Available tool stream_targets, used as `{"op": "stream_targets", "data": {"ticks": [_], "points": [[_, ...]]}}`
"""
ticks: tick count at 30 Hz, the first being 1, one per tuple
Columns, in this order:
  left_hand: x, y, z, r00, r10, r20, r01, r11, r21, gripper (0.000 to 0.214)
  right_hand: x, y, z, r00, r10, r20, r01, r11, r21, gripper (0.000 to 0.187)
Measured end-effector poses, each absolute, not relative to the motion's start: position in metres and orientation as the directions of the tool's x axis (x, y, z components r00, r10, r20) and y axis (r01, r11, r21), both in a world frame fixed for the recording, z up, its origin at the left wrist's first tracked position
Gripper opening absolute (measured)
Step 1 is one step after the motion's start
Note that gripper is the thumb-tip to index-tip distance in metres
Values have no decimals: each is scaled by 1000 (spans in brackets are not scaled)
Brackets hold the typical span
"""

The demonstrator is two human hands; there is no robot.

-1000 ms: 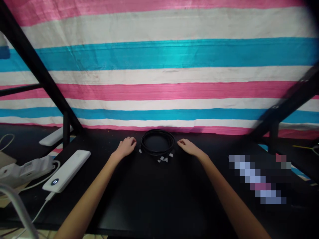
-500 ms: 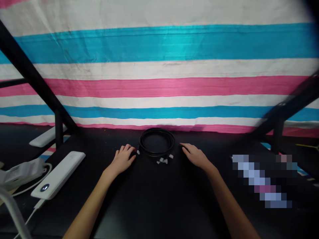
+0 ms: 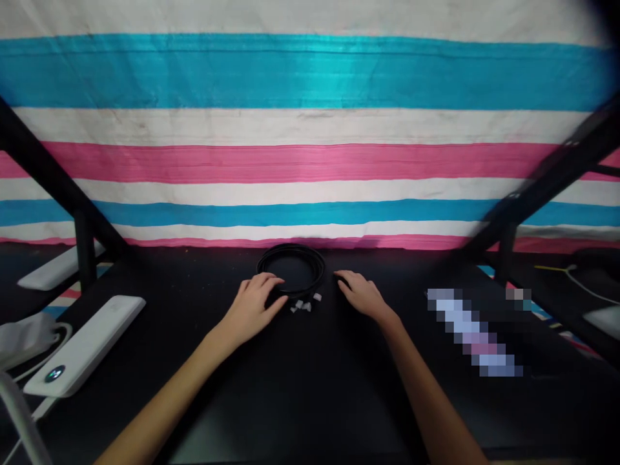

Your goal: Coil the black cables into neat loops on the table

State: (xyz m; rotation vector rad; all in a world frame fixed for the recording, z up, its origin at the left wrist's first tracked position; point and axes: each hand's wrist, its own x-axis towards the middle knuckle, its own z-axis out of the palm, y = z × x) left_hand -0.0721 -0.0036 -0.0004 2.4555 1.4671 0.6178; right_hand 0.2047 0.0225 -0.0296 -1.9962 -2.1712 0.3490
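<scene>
A coil of black cable (image 3: 318, 266) lies on the black tabletop (image 3: 290, 387), near its far edge. Small whitish connector ends (image 3: 303, 306) stick out at the coil's near side. My left hand (image 3: 256, 302) is at the coil's lower left, fingers apart, its fingertips overlapping the loop from this angle; whether they touch it I cannot tell. My right hand (image 3: 362, 294) rests just right of the coil with a small gap, fingers stretched out and holding nothing.
A white power bank (image 3: 92, 342) with a lit display and a plugged-in cable lies at left, beside a white adapter (image 3: 26, 336). Another white slab (image 3: 53, 268) sits further back. Black frame bars (image 3: 537, 177) slant at both sides before a striped sheet (image 3: 310, 161). A pixelated item (image 3: 475, 332) lies right.
My left hand has moved right, from beside the coil to over its lower left edge. My right hand keeps its place beside the coil. The view has turned slightly right.
</scene>
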Motion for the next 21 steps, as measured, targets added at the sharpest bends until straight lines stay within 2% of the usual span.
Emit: {"op": "stream_targets", "data": {"ticks": [2, 5, 8, 11, 21], "points": [[-51, -2, 2, 506, 833, 223, 750, -553, 363, 33, 204, 21, -29, -85, 996, -25, 955, 74, -287, 40], [-24, 5, -3, 542, 826, 156, 766, -562, 313, 40, 202, 18, -28, -82, 997, -18, 953, 73, -294, 39], [-12, 10, -14, 515, 852, 92, 824, -522, 220, 46, 202, 15, -28, -77, 997, -14, 951, 69, -302, 38], [-14, 10, -22, 479, 874, 78, 863, -486, 138, 40, 203, 14, -27, -69, 998, -11, 948, 63, -311, 39], [-91, -14, -17, 389, 921, 4, 921, -388, 38, 34, 211, 19, -33, -105, 995, -2, 955, 100, -281, 38]]}}
